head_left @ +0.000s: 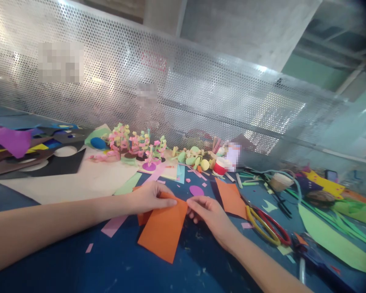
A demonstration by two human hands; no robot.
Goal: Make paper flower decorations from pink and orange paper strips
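Observation:
My left hand (151, 198) pinches the upper edge of an orange paper sheet (164, 234), its thumb lying across the front. At the sheet's top right corner, my right hand (205, 211) closes thumb and fingers on the paper. The sheet hangs tilted above the blue table, and more orange paper shows behind it under the left hand. A purple paper disc (197, 191) lies just beyond the hands. To the right rests another orange paper piece (232, 198), beside scissors (266, 224) with yellow and red handles.
Small paper flower trees (137, 144) stand at the back beside a red and white cup (221, 166). Dark and purple paper scraps (15, 140) pile up at left. A blue-handled tool (319, 260) and green paper (338, 244) lie at right. A perforated metal screen (183, 89) bounds the table's back.

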